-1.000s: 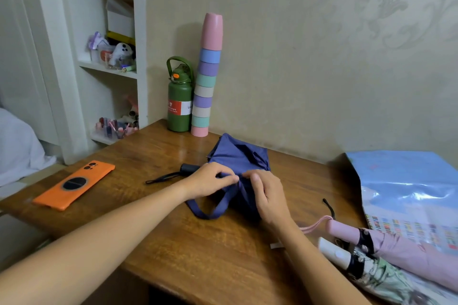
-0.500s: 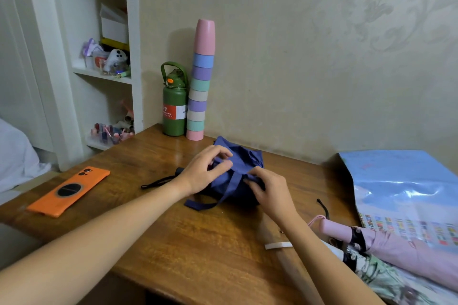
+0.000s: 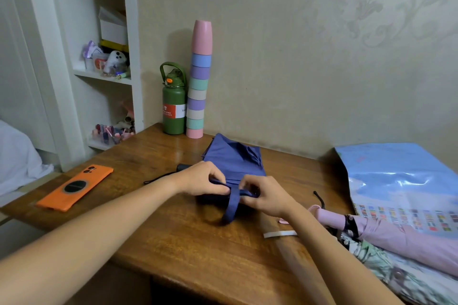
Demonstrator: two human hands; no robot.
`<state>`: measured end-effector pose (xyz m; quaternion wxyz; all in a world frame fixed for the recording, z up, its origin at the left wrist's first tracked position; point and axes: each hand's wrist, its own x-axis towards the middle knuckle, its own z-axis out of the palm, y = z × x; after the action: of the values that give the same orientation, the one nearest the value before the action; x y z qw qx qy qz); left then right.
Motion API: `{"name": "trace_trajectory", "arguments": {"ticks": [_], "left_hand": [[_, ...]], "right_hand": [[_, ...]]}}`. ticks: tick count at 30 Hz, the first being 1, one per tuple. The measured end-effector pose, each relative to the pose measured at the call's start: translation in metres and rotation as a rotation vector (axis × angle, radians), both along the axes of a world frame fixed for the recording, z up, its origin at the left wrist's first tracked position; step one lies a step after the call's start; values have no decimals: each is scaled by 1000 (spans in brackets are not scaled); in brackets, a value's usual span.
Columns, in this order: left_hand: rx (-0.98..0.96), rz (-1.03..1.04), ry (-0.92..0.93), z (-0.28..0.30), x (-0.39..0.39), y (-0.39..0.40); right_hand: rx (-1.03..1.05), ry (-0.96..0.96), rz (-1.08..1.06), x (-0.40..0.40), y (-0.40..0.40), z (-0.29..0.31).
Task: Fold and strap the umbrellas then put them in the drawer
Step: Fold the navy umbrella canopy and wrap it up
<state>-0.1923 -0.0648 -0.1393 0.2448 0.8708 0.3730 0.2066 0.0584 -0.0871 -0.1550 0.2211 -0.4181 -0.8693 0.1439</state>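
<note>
1. An orange phone [image 3: 75, 187] lies flat on the counter [image 3: 188, 242], well left of the fingers.
2. A green bottle [image 3: 174, 104] stands beyond the fingers, touching a stack of pastel cups [image 3: 199, 82].
3. A blue plastic bag [image 3: 406, 181] lies far right.

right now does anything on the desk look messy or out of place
Mostly the blue umbrella: its canopy fans out loose toward the wall and its strap hangs unfastened toward the desk's near edge, with the left hand and right hand on the bundle. A white strip lies loose near the pink umbrella.
</note>
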Motion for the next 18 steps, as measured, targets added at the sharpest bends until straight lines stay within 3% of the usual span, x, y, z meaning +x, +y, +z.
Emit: {"name": "trace_trajectory", "arguments": {"ticks": [4, 7, 11, 18], "left_hand": [[-203, -13, 79, -6, -8, -2], [-231, 12, 44, -3, -8, -5], [-253, -7, 65, 13, -9, -14], [-270, -29, 450, 12, 0, -30]], "right_hand": [[-115, -73, 31, 0, -9, 1], [-123, -42, -7, 2, -17, 7], [-90, -212, -58, 7, -23, 13], [-180, -447, -48, 9, -36, 7]]}}
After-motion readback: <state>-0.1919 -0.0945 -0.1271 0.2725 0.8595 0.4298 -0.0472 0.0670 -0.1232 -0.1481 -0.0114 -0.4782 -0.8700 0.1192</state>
